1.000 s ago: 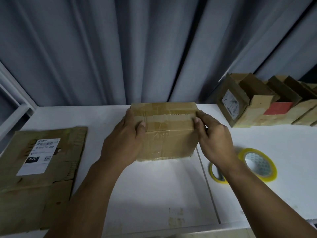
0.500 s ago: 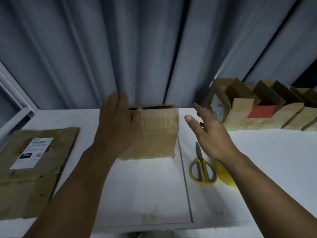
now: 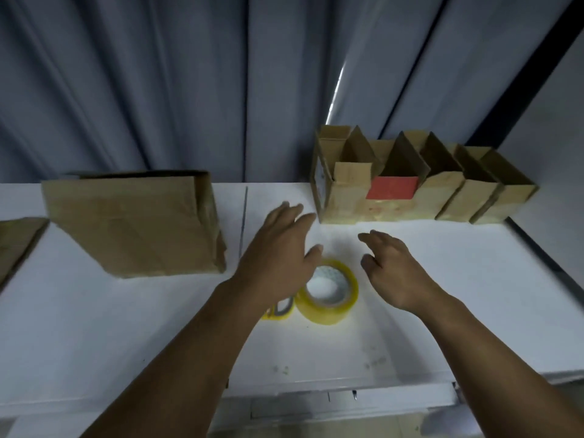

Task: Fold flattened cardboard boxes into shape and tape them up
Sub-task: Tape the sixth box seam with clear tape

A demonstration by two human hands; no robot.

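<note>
While the folded box [image 3: 136, 226] sits well left on the counter [image 3: 458, 311], the tape roll [image 3: 330, 294] lies flat between both hands, fingers [image 3: 286, 213] spread and holding nothing, left hand [image 3: 278, 263] nearer, right hand [image 3: 395, 270] just beside.

Table [image 3: 474, 279] white, w/ thin dark seam line [image 3: 244, 216] running front-back & a few faint grey smudges nr front edge. Curtain [image 3: 158, 90] grey-blue, vertical folds in darker & lighter bands, one bright white slit [image 3: 336, 90]. Box [image 3: 132, 226] brown cardboard, paler glossy strips across it, diagonal crease marks. Flat card [image 3: 15, 245] at left similar brown, bit darker. Row of boxes [image 3: 458, 197] lighter tan outside, dark brown inside flaps; one has a red panel [image 3: 392, 188]; end one has a white label [image 3: 319, 178], print too blurred. Tape roll [image 3: 330, 311] clear yellow, core whitish w/ small faint print. Scissors [image 3: 278, 316] handles yellow, grey inside loop
</note>
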